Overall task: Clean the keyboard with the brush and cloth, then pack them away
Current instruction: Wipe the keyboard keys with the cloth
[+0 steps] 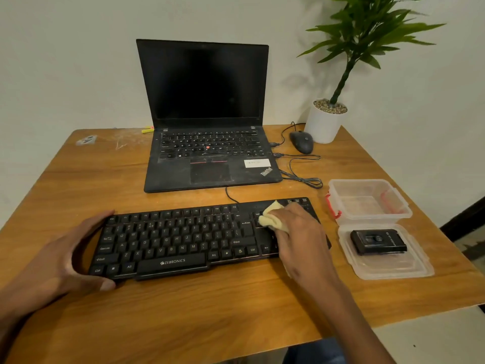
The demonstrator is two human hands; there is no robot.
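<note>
A black keyboard (183, 240) lies across the front of the wooden table (236, 306). My left hand (65, 258) grips its left end, fingers over the far edge and thumb at the near corner. My right hand (299, 232) holds a pale yellow cloth (271, 215) bunched under its fingers and presses it on the keys at the keyboard's right end. A black brush (378, 241) lies on a clear plastic lid (393, 269) to the right of the keyboard. Behind the lid stands an open clear container (338, 191) with red clips.
An open black laptop (210, 153) stands behind the keyboard. A black mouse (301, 141) with its cables and a potted plant (325, 122) occupy the back right. A yellow marker (147, 130) lies at the back left. The table's right edge is close to the lid.
</note>
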